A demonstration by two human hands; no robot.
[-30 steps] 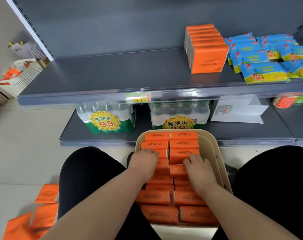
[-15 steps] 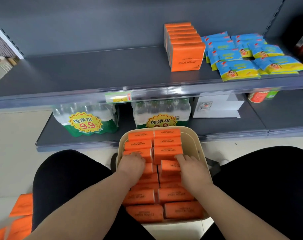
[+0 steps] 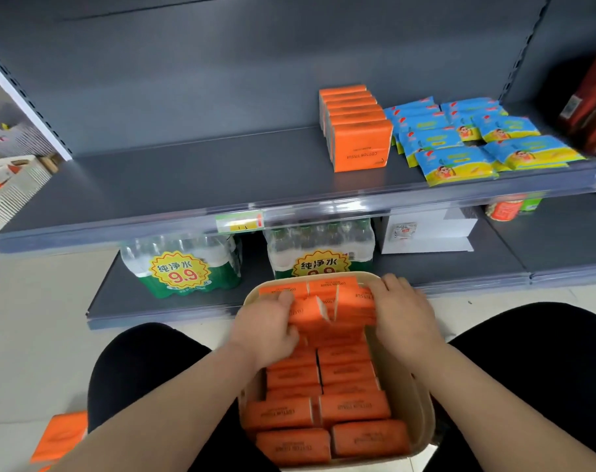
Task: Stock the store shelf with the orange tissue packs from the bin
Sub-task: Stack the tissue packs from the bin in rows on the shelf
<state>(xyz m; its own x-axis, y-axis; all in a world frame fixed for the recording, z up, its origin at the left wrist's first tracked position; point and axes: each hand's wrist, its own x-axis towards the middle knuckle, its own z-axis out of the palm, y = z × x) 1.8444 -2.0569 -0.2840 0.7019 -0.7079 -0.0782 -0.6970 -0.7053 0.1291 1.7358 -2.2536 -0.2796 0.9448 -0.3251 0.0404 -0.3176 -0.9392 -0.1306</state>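
Observation:
A beige bin between my knees is packed with orange tissue packs in two rows. My left hand and my right hand clamp a bunch of several packs from both sides, lifted slightly above the bin's far end. Some held packs are tilted, showing white edges. On the grey upper shelf a row of orange packs stands upright, right of centre.
Blue and yellow wipe packs lie right of the orange row. The shelf's left half is bare. Bottled water packs and a white box sit on the lower shelf. Loose orange packs lie on the floor, left.
Both hands went from pressing down among the packs to gripping a bunch from either side and raising it at the bin's far end. The camera view shifted slightly.

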